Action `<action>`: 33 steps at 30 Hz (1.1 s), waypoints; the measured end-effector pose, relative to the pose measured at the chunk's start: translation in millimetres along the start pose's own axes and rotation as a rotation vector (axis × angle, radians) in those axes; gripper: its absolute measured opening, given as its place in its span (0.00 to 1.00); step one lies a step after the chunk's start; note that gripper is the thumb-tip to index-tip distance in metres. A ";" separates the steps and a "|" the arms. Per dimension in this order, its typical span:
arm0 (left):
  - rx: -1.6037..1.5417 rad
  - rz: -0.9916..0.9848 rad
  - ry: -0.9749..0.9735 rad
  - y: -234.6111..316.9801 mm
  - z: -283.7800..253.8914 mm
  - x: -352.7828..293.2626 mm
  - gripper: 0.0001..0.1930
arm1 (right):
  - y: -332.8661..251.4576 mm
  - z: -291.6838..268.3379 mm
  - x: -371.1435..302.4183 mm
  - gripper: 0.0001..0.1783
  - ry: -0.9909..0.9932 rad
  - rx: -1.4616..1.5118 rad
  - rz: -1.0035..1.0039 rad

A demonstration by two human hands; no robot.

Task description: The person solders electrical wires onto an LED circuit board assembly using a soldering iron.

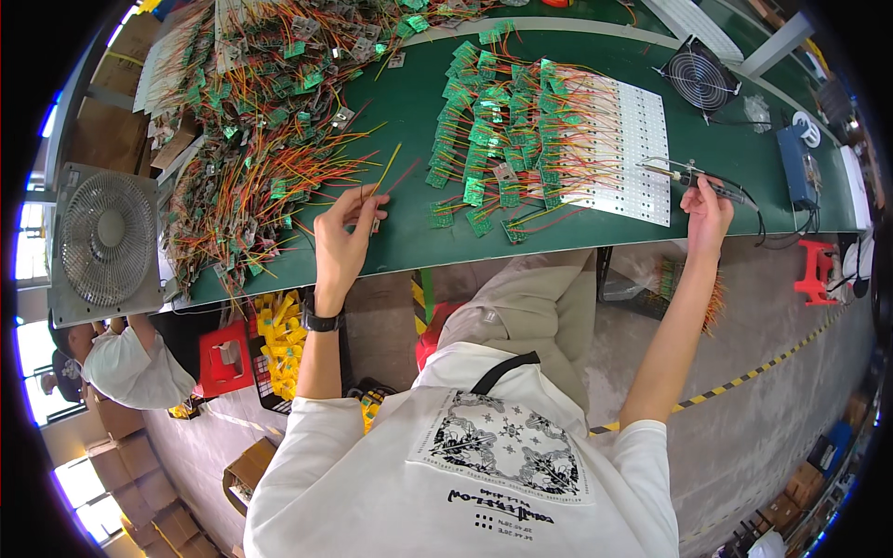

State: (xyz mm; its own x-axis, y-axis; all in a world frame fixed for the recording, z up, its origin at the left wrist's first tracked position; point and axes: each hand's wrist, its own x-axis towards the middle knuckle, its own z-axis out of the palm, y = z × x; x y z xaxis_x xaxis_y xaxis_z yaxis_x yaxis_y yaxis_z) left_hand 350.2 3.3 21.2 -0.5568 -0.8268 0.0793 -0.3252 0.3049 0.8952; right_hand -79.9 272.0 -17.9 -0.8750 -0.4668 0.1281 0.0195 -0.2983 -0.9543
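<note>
My left hand (344, 237) is closed, its fingertips pinching a small wired circuit board. One yellow and one red wire stick up from it, and the fingers hide most of the board. My right hand (709, 216) grips a soldering iron (735, 192), its thin metal tip pointing left over the white perforated panel (642, 139). Red and yellow wires run from the panel's holes to rows of green circuit boards (479, 130) on its left. Close to my left hand lies a big tangled heap of wired circuit boards (270, 158).
A square grey fan (107, 237) stands at the left table edge, a round black fan (698, 74) at the back right. A blue box-shaped unit (796, 166) and a solder spool (806, 130) sit on the right. Below are a red stool (817, 272) and a crate of yellow parts (279, 339).
</note>
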 end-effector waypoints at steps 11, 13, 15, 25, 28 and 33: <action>-0.019 0.041 -0.052 10.8 -7.7 30.7 0.10 | 0.0 1.5 -0.4 0.11 0.009 0.014 -0.001; -0.090 0.043 -0.083 7.8 -3.1 36.5 0.10 | -0.5 1.3 0.6 0.11 0.009 0.011 -0.017; -0.166 0.046 -0.120 11.3 6.4 39.9 0.09 | 0.0 -0.4 0.5 0.11 -0.010 0.014 -0.014; -0.557 0.233 -0.478 93.5 117.7 69.0 0.08 | -1.5 -0.6 1.1 0.11 0.021 0.007 0.019; -0.486 0.196 -0.603 106.8 147.5 82.0 0.08 | 1.1 0.0 1.4 0.11 0.021 0.007 0.014; -0.630 0.212 -0.740 111.0 176.8 89.1 0.09 | -1.1 2.9 0.7 0.10 0.006 0.001 0.032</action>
State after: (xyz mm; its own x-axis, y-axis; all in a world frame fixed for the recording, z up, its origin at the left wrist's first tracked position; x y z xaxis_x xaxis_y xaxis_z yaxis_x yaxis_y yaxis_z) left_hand 129.3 47.0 50.0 -0.9628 -0.2155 0.1631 0.1823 -0.0722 0.9806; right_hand -79.2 269.5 -15.9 -0.8766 -0.4716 0.0955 0.0483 -0.2838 -0.9577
